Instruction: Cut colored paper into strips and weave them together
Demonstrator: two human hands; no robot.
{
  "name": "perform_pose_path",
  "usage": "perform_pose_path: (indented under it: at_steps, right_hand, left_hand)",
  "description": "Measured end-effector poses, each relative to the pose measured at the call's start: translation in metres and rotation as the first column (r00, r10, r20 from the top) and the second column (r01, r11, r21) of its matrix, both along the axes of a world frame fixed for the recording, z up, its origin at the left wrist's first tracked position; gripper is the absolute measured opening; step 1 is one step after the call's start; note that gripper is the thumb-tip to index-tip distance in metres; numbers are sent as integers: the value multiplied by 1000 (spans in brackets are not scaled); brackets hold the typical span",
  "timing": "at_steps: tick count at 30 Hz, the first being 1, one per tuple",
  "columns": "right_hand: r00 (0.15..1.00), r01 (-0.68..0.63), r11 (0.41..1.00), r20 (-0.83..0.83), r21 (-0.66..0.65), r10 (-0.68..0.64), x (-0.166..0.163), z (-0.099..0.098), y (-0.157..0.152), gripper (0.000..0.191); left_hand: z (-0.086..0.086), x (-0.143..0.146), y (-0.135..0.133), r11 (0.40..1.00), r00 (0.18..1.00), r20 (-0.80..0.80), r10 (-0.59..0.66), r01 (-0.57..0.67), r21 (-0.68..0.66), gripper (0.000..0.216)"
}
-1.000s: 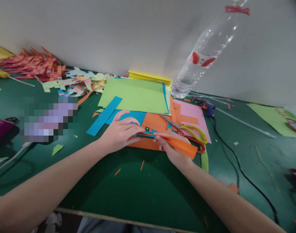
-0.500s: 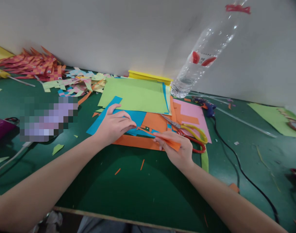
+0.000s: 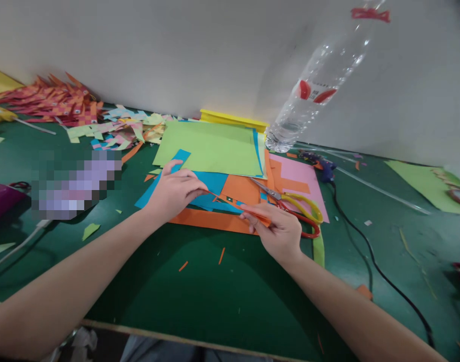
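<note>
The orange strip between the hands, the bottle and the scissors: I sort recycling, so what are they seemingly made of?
Orange strip: probably matte paper, thin with no shine. Bottle: likely clear plastic, see-through with glossy highlights. Scissors: shiny metal-looking blades; yellow and red handles, probably plastic.

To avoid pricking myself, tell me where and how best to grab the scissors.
Probably best by the yellow-and-red handles, coming from the right: their loops lie right and nearer you, while the metal blades point left and away.
</note>
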State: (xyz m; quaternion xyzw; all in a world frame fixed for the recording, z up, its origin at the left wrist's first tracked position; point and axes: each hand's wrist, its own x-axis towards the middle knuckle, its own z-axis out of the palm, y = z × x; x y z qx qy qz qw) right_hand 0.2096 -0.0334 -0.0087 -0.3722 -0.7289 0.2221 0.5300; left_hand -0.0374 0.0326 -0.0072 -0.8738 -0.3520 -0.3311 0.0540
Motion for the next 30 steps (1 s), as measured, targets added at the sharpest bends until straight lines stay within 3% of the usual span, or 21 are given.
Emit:
perform_pose_path:
  at_steps: [6, 11, 17, 30]
  right_hand:
    - [997, 80, 996, -11, -26, -81, 0, -1, 1, 21]
    - [979, 164, 971, -88, -177, -181, -1, 1, 2, 8]
    - [933, 195, 908, -216, -371, -288, -1, 0, 10, 22]
    - [892, 166, 886, -317, -432, -321, 2, -8, 18, 33]
  left_hand:
    - [0, -1, 0, 999, 1000, -13, 3, -3, -48, 30]
    - [1, -4, 2, 997, 999, -26, -32, 30, -65, 30]
    - [4, -1, 1, 995, 996, -44, -74, 71, -75, 34]
    - [12, 3, -4, 957, 983, -53, -176, 158, -244, 32]
